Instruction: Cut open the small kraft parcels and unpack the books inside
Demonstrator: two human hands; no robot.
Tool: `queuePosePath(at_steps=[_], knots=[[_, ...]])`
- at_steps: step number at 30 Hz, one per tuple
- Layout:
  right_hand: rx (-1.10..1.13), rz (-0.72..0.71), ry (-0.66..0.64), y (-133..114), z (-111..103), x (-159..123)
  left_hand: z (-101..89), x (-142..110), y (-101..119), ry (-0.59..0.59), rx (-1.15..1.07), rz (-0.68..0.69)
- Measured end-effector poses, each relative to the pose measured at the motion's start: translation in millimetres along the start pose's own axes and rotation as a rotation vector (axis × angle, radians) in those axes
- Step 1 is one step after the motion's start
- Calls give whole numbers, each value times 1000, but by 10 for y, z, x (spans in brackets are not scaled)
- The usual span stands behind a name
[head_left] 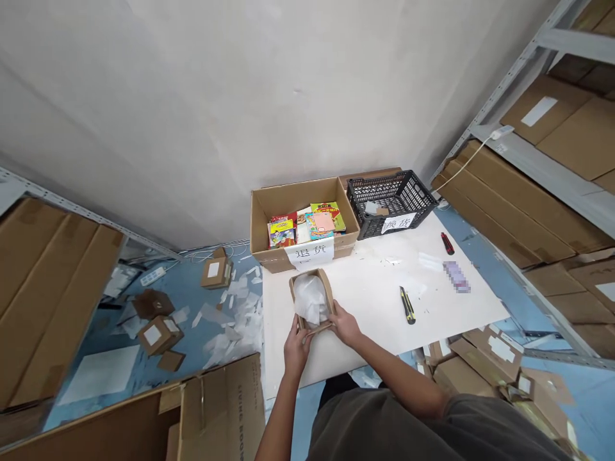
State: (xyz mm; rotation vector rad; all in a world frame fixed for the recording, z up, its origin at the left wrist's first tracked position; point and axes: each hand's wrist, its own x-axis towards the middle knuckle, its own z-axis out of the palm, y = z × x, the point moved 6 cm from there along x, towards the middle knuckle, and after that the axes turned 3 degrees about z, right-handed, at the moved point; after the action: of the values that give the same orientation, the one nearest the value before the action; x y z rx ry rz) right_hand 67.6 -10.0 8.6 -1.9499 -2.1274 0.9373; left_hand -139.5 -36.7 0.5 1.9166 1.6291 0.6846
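A small open cardboard box (328,287) stuffed with white wrapping (311,299) sits near the front of the white table (365,282). My left hand (296,346) grips the box's near left corner. My right hand (344,324) holds its near right side, fingers curled on the flap. Both hands are closed on the box.
Behind it stand a larger cardboard box of colourful books (303,224) and a black plastic crate (390,201), both labelled. A yellow-black utility knife (407,305) and a red one (447,243) lie on the table. Small boxes and paper scraps (230,314) litter the blue floor; shelves of cartons flank both sides.
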Motion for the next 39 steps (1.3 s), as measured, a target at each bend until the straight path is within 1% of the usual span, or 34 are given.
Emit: queuePosePath(at_steps=[2,3,5,7,9,11,13,15,18,20,22,24,26,27,29,31,32,33,35,37,39], knots=[[8,-10,53,83,-281,-46,-28,119,262,22,28,27],[14,-8,79,156,-422,-87,-8,180,409,27,41,44],[31,3,140,373,-700,-213,99,299,733,33,63,80],[49,26,206,683,-963,-405,298,402,1114,32,75,122],[67,56,275,1090,-1212,-667,601,477,1557,19,76,173],[88,97,342,1599,-1445,-996,1024,509,2061,-15,72,230],[115,174,398,2219,-1655,-1392,1559,484,2613,-61,54,291],[140,285,441,2913,-1835,-1867,2177,392,3197,-126,16,356],[162,460,495,3923,-2023,-2746,3140,124,4094,-274,-53,461],[167,583,537,4483,-2082,-3417,3719,-133,4686,-398,-106,557],[170,724,580,4928,-2074,-4101,4222,-432,5242,-533,-156,673],[181,882,615,5271,-1992,-4737,4667,-751,5718,-676,-176,781],[202,1023,644,5521,-1860,-5272,5069,-1065,6089,-821,-162,863],[210,1085,663,5617,-1787,-5498,5251,-1212,6235,-889,-146,896],[211,1212,707,5769,-1646,-5881,5557,-1470,6451,-1009,-96,950],[201,1356,756,5880,-1523,-6187,5758,-1626,6572,-1063,-34,972],[197,1413,780,5922,-1476,-6302,5811,-1654,6599,-1060,-10,966],[194,1444,801,5959,-1443,-6382,5830,-1651,6603,-1040,2,952],[178,1416,837,6028,-1438,-6422,5779,-1574,6540,-984,-6,909],[153,1319,861,6094,-1512,-6312,5638,-1450,6380,-940,-30,870],[131,1204,874,6141,-1653,-6066,5436,-1302,6138,-904,-31,827]])
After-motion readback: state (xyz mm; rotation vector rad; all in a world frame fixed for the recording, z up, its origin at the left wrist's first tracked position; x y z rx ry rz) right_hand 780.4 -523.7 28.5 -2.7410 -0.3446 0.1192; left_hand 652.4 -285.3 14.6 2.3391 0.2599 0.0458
